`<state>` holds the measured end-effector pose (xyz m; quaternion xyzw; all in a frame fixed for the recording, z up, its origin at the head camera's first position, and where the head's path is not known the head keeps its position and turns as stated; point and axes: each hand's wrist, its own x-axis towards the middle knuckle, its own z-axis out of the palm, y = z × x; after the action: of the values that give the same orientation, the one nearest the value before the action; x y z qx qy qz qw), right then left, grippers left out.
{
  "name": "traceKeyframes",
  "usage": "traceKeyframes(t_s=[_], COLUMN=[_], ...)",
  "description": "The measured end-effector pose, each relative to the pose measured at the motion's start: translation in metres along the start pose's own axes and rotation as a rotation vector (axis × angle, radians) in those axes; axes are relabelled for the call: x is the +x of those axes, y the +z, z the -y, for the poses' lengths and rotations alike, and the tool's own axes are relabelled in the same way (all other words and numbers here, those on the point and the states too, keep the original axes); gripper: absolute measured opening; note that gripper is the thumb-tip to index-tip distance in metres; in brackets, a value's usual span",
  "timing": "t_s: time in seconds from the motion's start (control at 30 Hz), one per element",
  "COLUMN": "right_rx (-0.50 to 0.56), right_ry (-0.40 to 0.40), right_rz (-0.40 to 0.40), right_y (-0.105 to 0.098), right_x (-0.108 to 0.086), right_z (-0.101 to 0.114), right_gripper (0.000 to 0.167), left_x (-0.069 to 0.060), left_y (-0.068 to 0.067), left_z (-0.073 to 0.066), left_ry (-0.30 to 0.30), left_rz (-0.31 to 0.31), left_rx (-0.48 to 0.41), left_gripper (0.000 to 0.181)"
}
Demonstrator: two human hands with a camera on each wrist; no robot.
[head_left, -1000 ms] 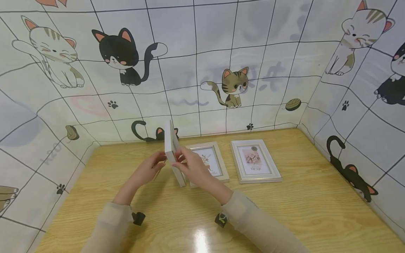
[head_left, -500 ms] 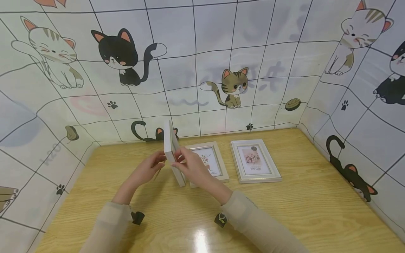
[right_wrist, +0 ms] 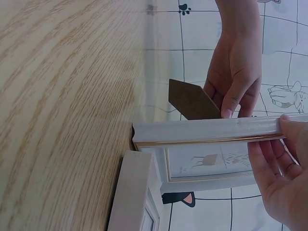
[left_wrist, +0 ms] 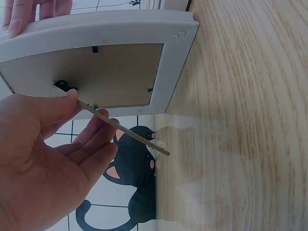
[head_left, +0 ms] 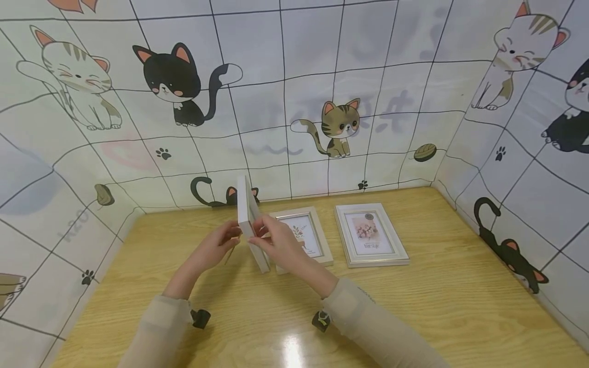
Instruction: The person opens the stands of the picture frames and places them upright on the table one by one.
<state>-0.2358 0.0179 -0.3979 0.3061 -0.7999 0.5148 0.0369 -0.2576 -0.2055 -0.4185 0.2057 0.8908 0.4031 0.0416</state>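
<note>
A white picture frame (head_left: 244, 207) stands upright on its edge, with its back to the left. My right hand (head_left: 284, 245) grips its near side, the thumb on the outer edge and fingers against the front face, as the right wrist view shows. Behind it, my left hand (head_left: 212, 249) pinches the brown easel leg (left_wrist: 134, 134), which is swung out from the backing board (left_wrist: 115, 72). In the right wrist view the wide end of that leg (right_wrist: 191, 99) sticks out past the left fingers. A gold line and a printed picture (right_wrist: 211, 161) show on the front.
A cream frame (head_left: 325, 250) with a plant print lies face up just right of the standing one, partly behind my right hand. Further right lies a white frame (head_left: 378, 258) with a flower print. A cat-patterned cloth (head_left: 294, 128) walls the wooden table (head_left: 414, 306) at back and sides.
Almost nothing differs. Both hands stay on the frame and its easel leg, and the view has shifted very slightly.
</note>
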Motion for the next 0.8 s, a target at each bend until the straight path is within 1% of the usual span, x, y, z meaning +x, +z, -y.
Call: traceKeyframes(t_s=[0.1, 0.3, 0.57, 0.8], right_rx=[-0.008, -0.023, -0.056, -0.047], right_ry=[-0.004, -0.027, -0.045, -0.056], right_rz=[0.003, 0.005, 0.018, 0.016], right_y=[0.0005, 0.0014, 0.0003, -0.0007], right_x=[0.0004, 0.0008, -0.0009, -0.0028], right_z=[0.0005, 0.0010, 0.0026, 0.0023], right_gripper=[0.022, 0.023, 0.025, 0.024], left_x=[-0.0007, -0.0023, -0.0032, -0.0057], left_y=[-0.0003, -0.0009, -0.0007, -0.0010], left_z=[0.0010, 0.0022, 0.0022, 0.0055], left_ry=[0.003, 0.029, 0.019, 0.022], left_rz=[-0.001, -0.004, -0.017, -0.036], left_rx=[-0.001, -0.028, -0.018, -0.021], left_gripper=[0.041, 0.037, 0.038, 0.043])
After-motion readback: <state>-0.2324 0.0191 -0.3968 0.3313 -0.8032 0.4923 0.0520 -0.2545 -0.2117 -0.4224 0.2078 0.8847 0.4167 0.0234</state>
